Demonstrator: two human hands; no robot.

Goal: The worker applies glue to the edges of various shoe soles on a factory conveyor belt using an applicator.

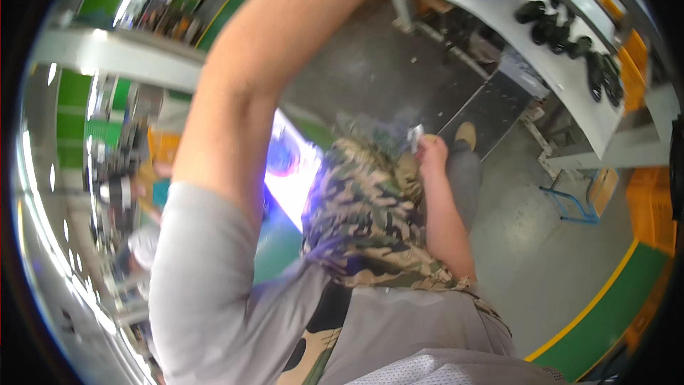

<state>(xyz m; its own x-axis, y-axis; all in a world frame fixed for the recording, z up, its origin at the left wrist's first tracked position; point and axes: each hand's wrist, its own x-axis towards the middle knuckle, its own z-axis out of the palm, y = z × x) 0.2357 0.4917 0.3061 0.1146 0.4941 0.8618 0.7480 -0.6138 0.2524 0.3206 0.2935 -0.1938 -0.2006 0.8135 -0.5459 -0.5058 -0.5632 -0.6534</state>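
Observation:
My left arm [235,93] is raised across the view and runs out past the top edge, so my left hand is hidden beyond the frame. Down by my lap, my right hand [432,152] is closed around a small, crumpled, silvery-white piece [415,133], too blurred to name. That hand is in front of my camouflage apron [363,207], close to my leg and a tan shoe [466,134].
A curved-looking white table [527,50] at the upper right bears several black shoe-like items [545,28]. Nearby stand a blue-framed stool [581,203] and orange crates [650,207]. On the left is a brightly lit white surface [292,171]; a person in a white cap [144,246] is farther off.

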